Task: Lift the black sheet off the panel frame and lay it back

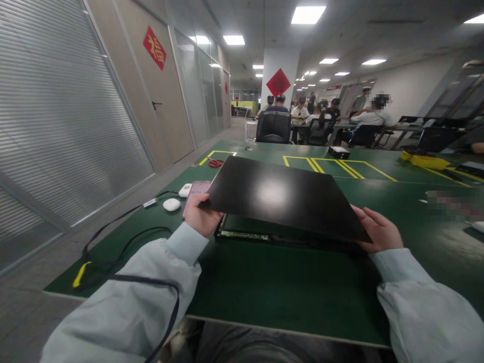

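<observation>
A flat black panel is lifted at an angle above the green table, its near edge raised. My left hand grips its left near corner with fingers curled under it. My right hand holds the right near corner, fingers along the edge. Under the panel lies a dark tray-like frame with a circuit strip along its front.
A pink phone, two small white devices and black cables lie left of the panel. Red scissors, a small black box and a yellow item sit farther back. Chairs and seated people are beyond.
</observation>
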Demonstrator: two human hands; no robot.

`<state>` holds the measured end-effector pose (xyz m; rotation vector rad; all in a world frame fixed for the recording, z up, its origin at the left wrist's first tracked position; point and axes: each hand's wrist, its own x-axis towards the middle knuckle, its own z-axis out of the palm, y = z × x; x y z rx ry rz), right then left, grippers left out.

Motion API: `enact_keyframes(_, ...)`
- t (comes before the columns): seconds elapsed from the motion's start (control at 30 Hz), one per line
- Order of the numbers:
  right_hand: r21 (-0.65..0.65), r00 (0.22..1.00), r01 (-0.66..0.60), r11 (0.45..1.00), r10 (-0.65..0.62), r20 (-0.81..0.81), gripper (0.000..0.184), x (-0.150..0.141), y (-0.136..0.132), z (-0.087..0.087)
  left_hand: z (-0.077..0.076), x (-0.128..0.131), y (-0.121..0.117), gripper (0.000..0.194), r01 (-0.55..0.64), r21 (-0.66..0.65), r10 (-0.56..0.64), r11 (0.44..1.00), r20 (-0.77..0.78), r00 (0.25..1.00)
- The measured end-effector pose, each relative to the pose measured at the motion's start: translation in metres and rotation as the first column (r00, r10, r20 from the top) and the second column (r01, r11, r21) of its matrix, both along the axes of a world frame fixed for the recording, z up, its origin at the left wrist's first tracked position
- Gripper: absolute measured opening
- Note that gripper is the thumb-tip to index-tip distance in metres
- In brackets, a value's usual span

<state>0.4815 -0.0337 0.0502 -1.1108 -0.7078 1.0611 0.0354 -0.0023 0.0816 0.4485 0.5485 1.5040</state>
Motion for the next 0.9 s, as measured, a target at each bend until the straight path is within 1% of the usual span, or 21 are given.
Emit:
enact_keyframes(0.1,-0.050,0.998,-0.034,0.998,0.031,-0.054,0.033,0.006,0.002,-0.001,0.004,-0.002,-0.001,0.039,-0.033,0.020,0.034,0.999,-0.037,0.999)
enact_keyframes(0.17,-0.057,0.996,0.008,0.998,-0.013,-0.083,0.038,0.010,0.002,-0.001,0.005,0.000,-0.002,0.041,-0.045,0.023,0.045,0.999,-0.031,0.998)
enact_keyframes(0.23,-0.040,0.994,0.072,0.997,-0.075,-0.077,0.040,0.013,0.004,-0.002,0.003,0.004,-0.002,0.045,-0.038,0.008,0.038,0.999,-0.025,0.999)
enact_keyframes(0.27,-0.031,0.994,0.100,0.995,-0.101,-0.051,0.041,0.014,0.005,-0.004,0.002,0.005,-0.002,0.048,-0.024,-0.002,0.024,1.000,-0.029,0.999)
enact_keyframes(0.33,-0.022,0.986,0.159,0.987,-0.158,0.053,0.044,0.015,0.007,-0.010,-0.002,0.008,-0.002,0.052,0.017,-0.016,-0.018,1.000,-0.047,0.999)
enact_keyframes(0.43,-0.036,0.941,0.248,0.968,-0.232,0.248,0.049,0.017,0.012,-0.020,-0.009,0.012,-0.002,0.059,0.068,-0.001,-0.068,0.998,-0.074,0.995)
enact_keyframes(0.5,-0.049,0.913,0.275,0.960,-0.245,0.326,0.051,0.019,0.014,-0.025,-0.012,0.013,-0.003,0.063,0.088,0.015,-0.086,0.996,-0.092,0.992)
enact_keyframes(0.67,-0.059,0.896,0.268,0.961,-0.227,0.382,0.054,0.021,0.015,-0.028,-0.018,0.016,-0.003,0.066,0.120,0.013,-0.117,0.993,-0.140,0.983)
enact_keyframes(0.9,-0.041,0.886,0.274,0.961,-0.236,0.398,0.050,0.018,0.012,-0.026,-0.024,0.015,0.001,0.063,0.104,-0.019,-0.106,0.994,-0.123,0.987)
